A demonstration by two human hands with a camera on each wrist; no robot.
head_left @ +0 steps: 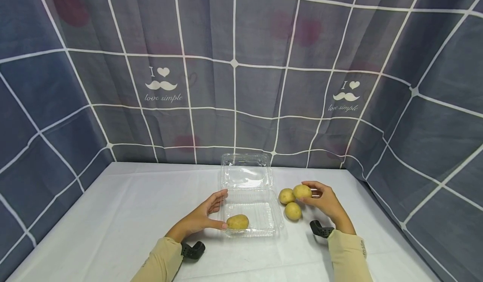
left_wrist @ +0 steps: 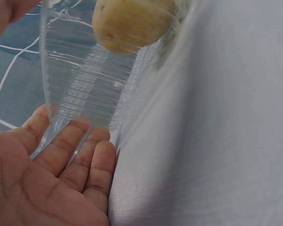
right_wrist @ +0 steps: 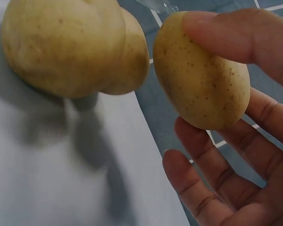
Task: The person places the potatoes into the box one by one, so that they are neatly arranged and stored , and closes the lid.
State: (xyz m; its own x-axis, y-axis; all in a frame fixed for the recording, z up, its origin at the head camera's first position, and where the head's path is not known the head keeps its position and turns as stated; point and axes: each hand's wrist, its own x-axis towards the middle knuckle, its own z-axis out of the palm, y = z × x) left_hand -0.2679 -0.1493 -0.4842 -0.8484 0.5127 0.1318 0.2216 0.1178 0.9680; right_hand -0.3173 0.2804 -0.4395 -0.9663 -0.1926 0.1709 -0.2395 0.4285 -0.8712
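Note:
A clear plastic clamshell box (head_left: pixel 260 208) stands on the table with its lid (head_left: pixel 247 171) raised behind it. One potato (head_left: pixel 237 222) lies in the box's front left corner. My left hand (head_left: pixel 205 215) rests against the box's left side, thumb near the front corner; in the left wrist view its fingers (left_wrist: pixel 101 165) are nearly straight and touch the ribbed wall. To the right of the box, my right hand (head_left: pixel 326 200) pinches a potato (right_wrist: pixel 203 75) between thumb and fingers. Beside it, two more potatoes sit on the table, one behind (head_left: pixel 286 196) and one in front (head_left: pixel 293 211).
White cloth covers the table (head_left: pixel 136 215). A dark grey curtain (head_left: pixel 211 84) with white grid lines hangs behind the table and along both sides. Each wrist wears a black camera mount, the left one (head_left: pixel 193 250) near the table's front.

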